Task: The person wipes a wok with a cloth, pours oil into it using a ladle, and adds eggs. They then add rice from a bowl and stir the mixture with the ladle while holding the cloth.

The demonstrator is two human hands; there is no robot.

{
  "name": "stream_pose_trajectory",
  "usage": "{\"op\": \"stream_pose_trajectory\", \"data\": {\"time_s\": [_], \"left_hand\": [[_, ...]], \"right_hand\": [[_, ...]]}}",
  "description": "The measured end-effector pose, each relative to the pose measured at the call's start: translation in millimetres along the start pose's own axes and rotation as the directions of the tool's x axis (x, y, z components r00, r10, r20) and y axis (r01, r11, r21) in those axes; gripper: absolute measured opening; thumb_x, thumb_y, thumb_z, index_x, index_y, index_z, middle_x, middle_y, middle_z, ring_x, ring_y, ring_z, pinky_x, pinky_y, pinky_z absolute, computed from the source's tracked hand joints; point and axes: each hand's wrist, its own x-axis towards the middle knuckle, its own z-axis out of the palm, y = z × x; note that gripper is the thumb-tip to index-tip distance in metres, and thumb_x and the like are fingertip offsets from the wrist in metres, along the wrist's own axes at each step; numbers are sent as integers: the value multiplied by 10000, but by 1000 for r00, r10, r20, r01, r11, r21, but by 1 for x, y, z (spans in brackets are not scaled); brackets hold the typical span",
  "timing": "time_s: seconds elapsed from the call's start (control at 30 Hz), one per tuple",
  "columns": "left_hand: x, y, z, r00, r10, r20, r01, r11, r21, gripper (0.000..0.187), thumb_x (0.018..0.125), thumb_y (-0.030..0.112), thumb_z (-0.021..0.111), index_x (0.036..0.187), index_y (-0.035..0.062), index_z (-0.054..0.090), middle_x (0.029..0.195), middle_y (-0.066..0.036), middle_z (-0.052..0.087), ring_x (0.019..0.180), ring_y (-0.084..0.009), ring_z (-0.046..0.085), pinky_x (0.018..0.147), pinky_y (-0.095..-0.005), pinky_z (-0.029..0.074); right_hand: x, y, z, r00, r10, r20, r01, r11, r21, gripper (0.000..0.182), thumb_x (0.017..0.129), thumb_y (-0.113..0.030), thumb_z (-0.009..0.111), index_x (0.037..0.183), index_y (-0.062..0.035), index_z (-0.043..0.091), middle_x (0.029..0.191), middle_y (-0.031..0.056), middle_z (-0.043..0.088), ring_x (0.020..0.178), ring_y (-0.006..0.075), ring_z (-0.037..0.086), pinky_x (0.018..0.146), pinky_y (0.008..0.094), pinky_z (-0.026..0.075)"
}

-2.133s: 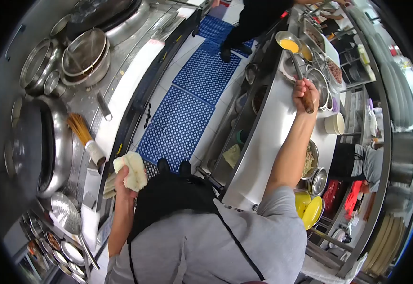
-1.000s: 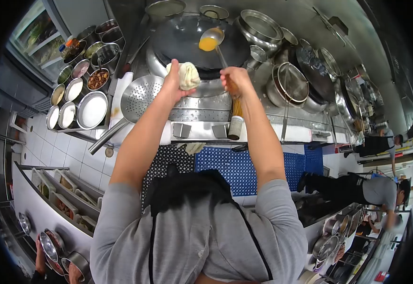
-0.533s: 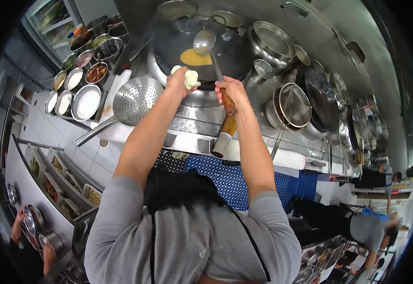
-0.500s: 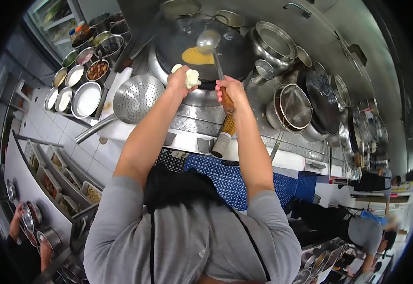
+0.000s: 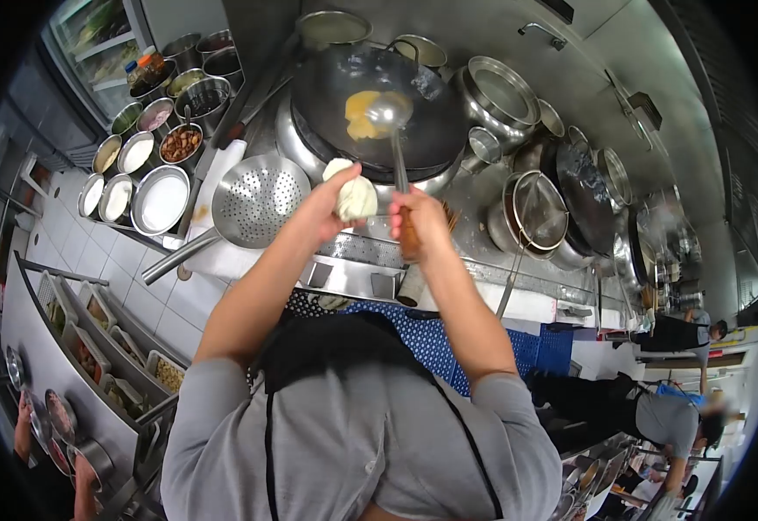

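Note:
My left hand point(image 5: 334, 208) is closed on a folded white cloth point(image 5: 357, 196) at the near rim of the dark wok point(image 5: 314, 87). The wok's handle is hidden by the cloth and hand, if it is there. In my right hand point(image 5: 424, 219) is the wooden grip of a metal ladle point(image 5: 389, 111). The ladle's bowl rests in the wok, over the right part of a yellow, egg-like patch point(image 5: 362, 120). The wok sits on a round metal burner ring.
A perforated strainer point(image 5: 259, 201) lies left of the wok. Bowls of ingredients, one with white contents point(image 5: 161, 200), stand further left. Pots and a mesh sieve point(image 5: 540, 211) are at the right. Co-workers' hands point(image 5: 85, 471) show at lower left; other people are at lower right.
The wok is tilted more and nearer to me. Both hands have come lower in the view. The yellow patch has changed shape, and the ladle bowl has moved down and right.

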Motion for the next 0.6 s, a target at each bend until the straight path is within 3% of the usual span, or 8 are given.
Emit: {"op": "stream_pose_trajectory", "data": {"time_s": [0.1,0.2,0.37,0.4,0.47,0.53,0.57,0.6], "left_hand": [[-43,-7,2,997,13,76,-5,994,-107,334,877,424,641,1030,128,633,899,-39,692,755,-188,673,565,-354,526],[-58,-9,-10,984,68,164,-31,976,-217,314,886,375,635,1067,119,625,930,-46,693,784,-199,678,577,-379,535],[-76,9,-32,946,204,253,-140,958,-249,381,876,230,628,1196,40,549,1126,-138,638,984,-285,647,804,-427,564],[-76,15,-23,943,179,280,-106,961,-257,481,864,274,634,1253,21,509,1130,-159,622,978,-304,629,824,-430,554],[-87,25,14,826,42,562,115,964,-240,625,851,353,627,1310,-26,437,1074,-166,606,969,-315,609,851,-430,539],[-82,30,48,628,-44,777,9,999,50,718,847,419,607,1331,-62,384,1004,-158,586,964,-317,593,874,-439,523],[-84,29,65,624,-61,779,-35,994,105,719,849,432,599,1324,-65,386,984,-154,579,980,-321,591,880,-442,520],[-88,26,79,627,-70,776,-84,984,156,721,851,445,591,1316,-68,388,963,-149,573,995,-325,588,887,-444,516]], "right_hand": [[28,-18,-21,992,39,120,-50,995,87,102,919,-92,548,977,-85,465,635,19,533,424,76,472,363,210,384],[47,-2,0,987,-71,-147,85,992,93,210,907,-69,564,1092,-47,466,619,44,539,421,132,484,366,271,415],[-22,3,8,990,37,-136,-25,996,87,157,838,-42,617,983,-41,557,629,81,564,432,176,540,350,340,438],[0,5,-16,998,41,48,-42,999,16,638,843,-54,666,1396,-52,347,656,70,582,461,147,536,383,310,452],[17,-1,-17,997,59,-46,-51,987,151,537,792,-21,716,1247,-75,435,628,91,591,456,156,552,366,338,453],[55,16,-13,984,78,-161,-58,990,125,280,759,26,724,993,-61,600,657,123,621,459,203,569,359,375,459],[15,6,8,957,23,-290,-14,999,35,186,806,23,661,629,-7,610,573,129,600,487,218,603,423,375,487],[85,48,12,884,-246,-397,149,954,-260,172,869,-77,608,704,-35,631,574,94,601,474,192,588,437,362,472]]}}
